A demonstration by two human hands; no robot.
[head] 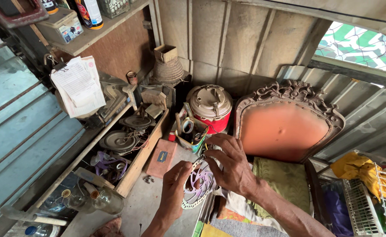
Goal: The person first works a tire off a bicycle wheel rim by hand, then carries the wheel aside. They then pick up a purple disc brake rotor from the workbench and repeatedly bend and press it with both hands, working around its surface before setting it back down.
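While both hands met over the bench, the left hand (174, 189) gripped a flat slotted metal disc (196, 184) by its near rim, thumb and fingers closed on the edge so the plate stood tilted up toward the face, probably so its slots could be seen. The right hand (230, 164) came over from the other side, its fingers curled down onto the disc's upper edge and pinching there, seemingly steadying the part; whether it also held some small piece against the metal could not be told. So the disc hung between the two hands, off the table, held by its rim alone.

Just beyond the fingertips stood a small open box (191, 137) crowded with tools and a roll of tape, close enough for the right hand to dip into. Behind that sat a red drum with a tan lid (210, 107). To the left of the left hand lay a flat reddish packet (161, 157) on the grey bench, and past it a long wooden tray (127, 149) of round metal parts and wires. Nearer the left wrist some empty glass bottles (98, 199) lay on their sides. To the right of the right forearm stood an orange-backed carved chair (287, 125) with a green cushion (280, 180) on its seat, and further right a white wire basket (377, 197).
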